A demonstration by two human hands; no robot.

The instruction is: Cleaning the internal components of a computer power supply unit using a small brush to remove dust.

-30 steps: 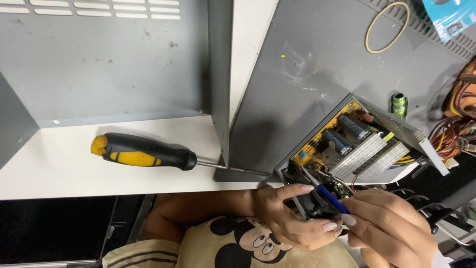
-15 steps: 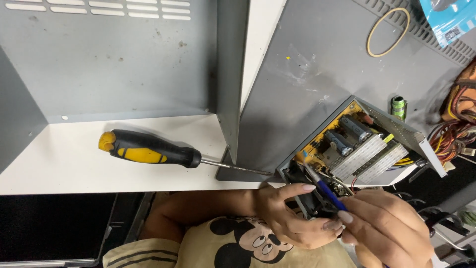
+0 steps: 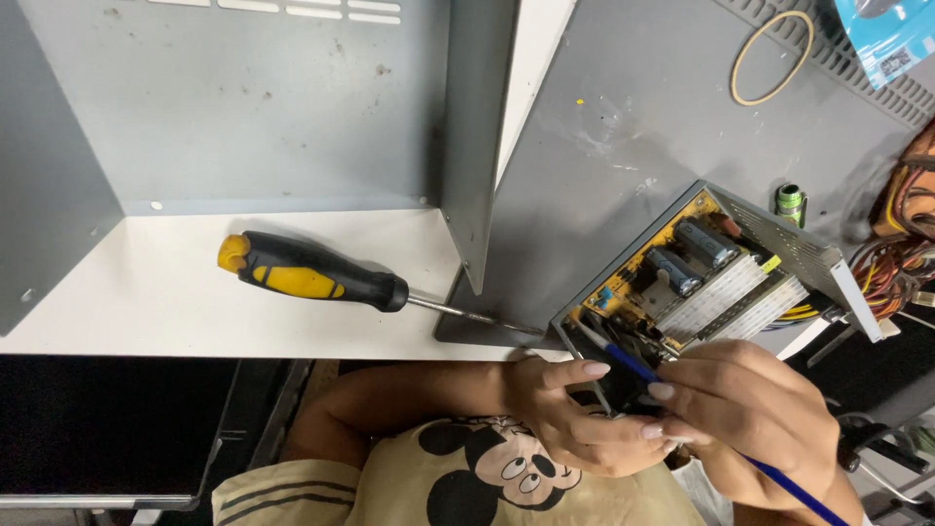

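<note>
Hands sit a little lower right in the head view than half a second ago, and the screwdriver (image 3: 312,276) and grey panels have slid slightly rightward with them; the camera shifted, while the pose over the open power supply (image 3: 701,268) looks unchanged. The right hand (image 3: 750,409) has its grip closed around a thin blue brush (image 3: 633,365), whose tip rests at the lower left corner of the circuit board inside the supply, the handle running off toward the lower right. The left hand (image 3: 575,424) curls against the near edge of the supply, fingers bent; whether it clasps anything is hidden. A white surface (image 3: 146,302) carries the black and yellow screwdriver at centre left, lying untouched. Grey metal casing (image 3: 253,107) fills the upper left, and a rubber band (image 3: 771,56) lies on a grey sheet at upper right. Coloured wires (image 3: 901,244) bunch at the right edge.
</note>
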